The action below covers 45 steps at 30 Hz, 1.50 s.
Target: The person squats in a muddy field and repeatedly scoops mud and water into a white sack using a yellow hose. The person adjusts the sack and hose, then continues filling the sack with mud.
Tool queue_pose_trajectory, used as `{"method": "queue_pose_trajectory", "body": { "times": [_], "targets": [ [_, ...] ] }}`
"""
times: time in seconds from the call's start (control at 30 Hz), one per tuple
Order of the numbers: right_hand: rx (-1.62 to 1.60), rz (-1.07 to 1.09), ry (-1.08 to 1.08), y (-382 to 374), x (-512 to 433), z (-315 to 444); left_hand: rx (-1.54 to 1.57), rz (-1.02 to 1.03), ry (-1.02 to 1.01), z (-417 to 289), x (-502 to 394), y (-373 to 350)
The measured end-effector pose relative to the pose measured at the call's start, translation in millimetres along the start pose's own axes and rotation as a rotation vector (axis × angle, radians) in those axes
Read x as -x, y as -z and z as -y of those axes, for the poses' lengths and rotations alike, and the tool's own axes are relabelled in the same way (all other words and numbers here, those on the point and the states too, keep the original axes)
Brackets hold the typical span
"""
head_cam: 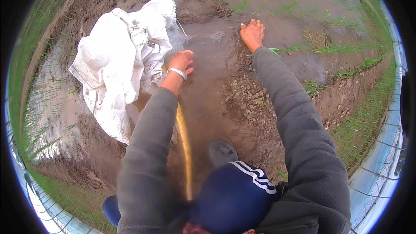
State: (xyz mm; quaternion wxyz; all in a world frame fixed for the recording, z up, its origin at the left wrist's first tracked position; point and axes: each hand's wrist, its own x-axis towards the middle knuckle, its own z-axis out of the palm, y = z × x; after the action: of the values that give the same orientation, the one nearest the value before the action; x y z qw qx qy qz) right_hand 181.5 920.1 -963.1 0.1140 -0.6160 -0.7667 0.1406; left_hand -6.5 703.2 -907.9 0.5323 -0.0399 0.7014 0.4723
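Observation:
My left hand [179, 63], with a pale band at the wrist, is over muddy water at the right edge of a crumpled white woven sack [112, 53]. Its fingers look apart, with nothing visible in them. A yellow hose [184, 136] runs up from between my legs, passes behind my left forearm and shows again beside the hand at the sack's edge. My right hand [252, 34] reaches farther out, fingers bent down at the border of wet mud and shallow water [211, 52]. Its fingertips are partly hidden, so whether they hold anything cannot be told.
One boot [223, 152] stands in the murky channel in front of me. Crumbly soil [252, 100] forms a bank to its right. Green seedlings [344, 48] grow in flooded ground on both sides. Blue-white sheeting with thin bars [378, 182] curves along the outer rim.

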Motion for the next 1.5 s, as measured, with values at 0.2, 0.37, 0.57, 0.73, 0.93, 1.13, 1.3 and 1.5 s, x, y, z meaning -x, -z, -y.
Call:
{"method": "queue_pose_trajectory", "body": {
  "times": [0.2, 0.37, 0.57, 0.73, 0.93, 1.13, 1.3, 1.5],
  "targets": [
    [-0.071, 0.188, 0.01, -31.9, -2.7, 4.2, -0.058, 0.07, -0.095, 7.5, -9.1, -6.8],
    [0.136, 0.116, 0.043, -34.9, -17.6, -28.1, -0.656, -0.004, -0.458, 2.8, 25.5, -50.8],
    [0.145, 0.185, 0.236, -46.5, -10.4, -17.6, -0.881, 0.023, -0.497, 12.2, 53.7, -25.0],
    [0.103, 0.278, 0.315, -41.3, -13.1, -24.2, -0.988, 0.102, -0.598, 14.5, 81.2, -16.1],
    [0.189, 0.417, 0.456, -39.6, -23.3, -15.7, -1.25, 0.366, -0.872, 9.9, 143.5, 32.0],
    [-0.23, 0.928, 0.037, -11.4, -8.5, 19.4, -0.942, 0.395, -1.101, -9.6, 220.1, 176.2],
    [-0.362, 1.298, -0.2, 32.9, 20.9, 52.9, -0.904, -0.615, -1.135, -8.9, 223.6, 312.1],
    [-0.303, 1.486, -0.238, 66.4, 82.3, 94.4, -0.543, -0.289, -0.778, 74.1, 154.6, 329.2]
  ]
}}
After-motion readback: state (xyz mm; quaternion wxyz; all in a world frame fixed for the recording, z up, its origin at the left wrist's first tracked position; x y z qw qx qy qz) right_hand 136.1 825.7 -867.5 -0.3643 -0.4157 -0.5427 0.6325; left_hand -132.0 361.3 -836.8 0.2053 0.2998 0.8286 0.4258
